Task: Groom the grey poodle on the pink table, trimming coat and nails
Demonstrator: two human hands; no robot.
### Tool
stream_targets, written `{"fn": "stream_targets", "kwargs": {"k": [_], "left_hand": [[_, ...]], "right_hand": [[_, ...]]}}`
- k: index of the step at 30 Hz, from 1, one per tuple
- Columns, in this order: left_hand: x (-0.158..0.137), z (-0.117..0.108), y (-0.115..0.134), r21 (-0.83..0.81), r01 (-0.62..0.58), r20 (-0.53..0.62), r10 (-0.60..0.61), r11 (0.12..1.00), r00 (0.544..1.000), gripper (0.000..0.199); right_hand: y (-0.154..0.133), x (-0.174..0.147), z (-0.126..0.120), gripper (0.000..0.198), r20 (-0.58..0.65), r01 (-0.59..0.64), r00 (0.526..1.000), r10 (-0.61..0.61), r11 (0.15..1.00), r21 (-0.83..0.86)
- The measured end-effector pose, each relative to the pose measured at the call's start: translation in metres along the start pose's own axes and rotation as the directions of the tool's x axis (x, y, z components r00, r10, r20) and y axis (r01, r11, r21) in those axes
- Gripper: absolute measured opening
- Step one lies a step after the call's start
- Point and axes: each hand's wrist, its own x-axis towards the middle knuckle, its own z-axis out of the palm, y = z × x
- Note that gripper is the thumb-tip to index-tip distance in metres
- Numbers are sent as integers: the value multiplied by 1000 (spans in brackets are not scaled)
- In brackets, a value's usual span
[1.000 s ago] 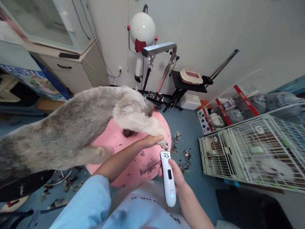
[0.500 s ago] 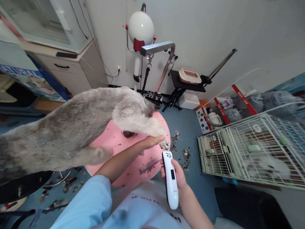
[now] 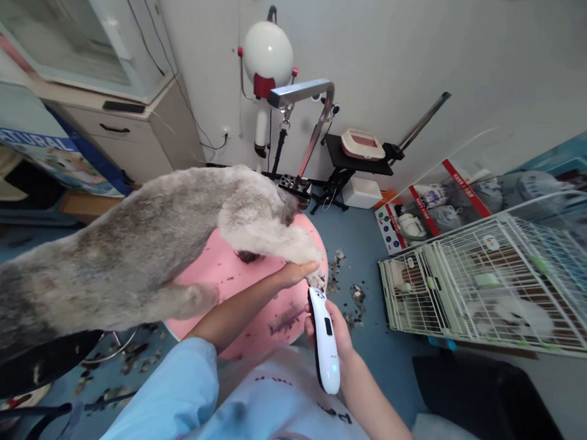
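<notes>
A grey and white dog stands with its hindquarters over a round pink grooming table; its head is out of view. My left hand is closed around the lower part of one hind leg, just above the paw. In my right hand is a white cordless hair clipper with a lit green-blue light. The clipper's head is at the underside of the paw; whether it touches, I cannot tell. A purple-edged comb lies on the table among loose hair.
A metal grooming arm rises behind the table, near a white round dryer. Wire cages with a white animal inside stand at right. Clumps of cut hair litter the blue floor.
My right hand has brought the clipper slightly up and left, closer to the paw, and tilted it a little. My left hand keeps its hold on the leg.
</notes>
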Motion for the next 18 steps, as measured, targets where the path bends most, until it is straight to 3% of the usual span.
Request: {"fn": "stream_targets", "kwargs": {"k": [4,8,14,18], "left_hand": [[-3,1,2,9,-22,-38,22,1000,999,50],[-3,3,4,35,-23,-63,26,999,998,50],[-4,4,10,83,-31,-80,37,996,996,44],[-8,2,14,118,-33,-96,44,993,994,42]], "right_hand": [[0,5,6,49,-23,-58,998,61,992,115],[7,7,17,48,-86,31,996,-16,986,167],[8,15,25,45,-116,68,992,-43,973,221],[8,26,25,46,-77,126,991,-114,977,172]]}}
